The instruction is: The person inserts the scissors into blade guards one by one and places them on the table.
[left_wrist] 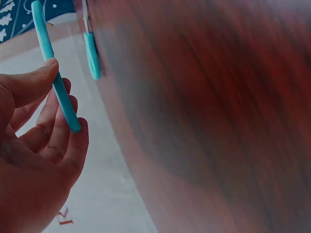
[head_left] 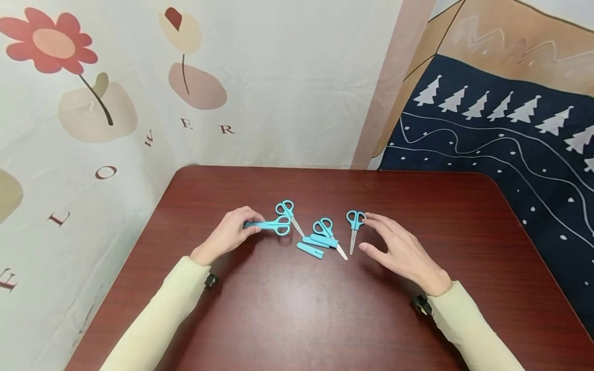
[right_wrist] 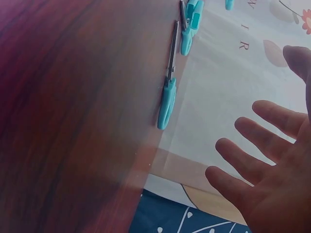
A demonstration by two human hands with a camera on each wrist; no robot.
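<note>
My left hand (head_left: 228, 233) pinches light-blue scissors (head_left: 270, 225) by the capped blade end, handle loops pointing right. In the left wrist view the thumb presses the scissors (left_wrist: 64, 104) against the fingers, and they appear edge-on, above the table. Beyond those loops lie bare-bladed scissors (head_left: 284, 207). More bare-bladed scissors (head_left: 323, 226) lie mid-table, partly covered by blade caps (head_left: 325, 240). Another cap (head_left: 310, 250) sits just in front. My right hand (head_left: 401, 250), fingers spread and holding nothing, hovers beside the rightmost scissors (head_left: 355, 220), its fingertips near their loops.
The dark red-brown table (head_left: 297, 319) has rounded far corners. Behind it hangs a pale flower-print cloth (head_left: 287, 82), with a navy tree-print cloth (head_left: 464, 129) on the right.
</note>
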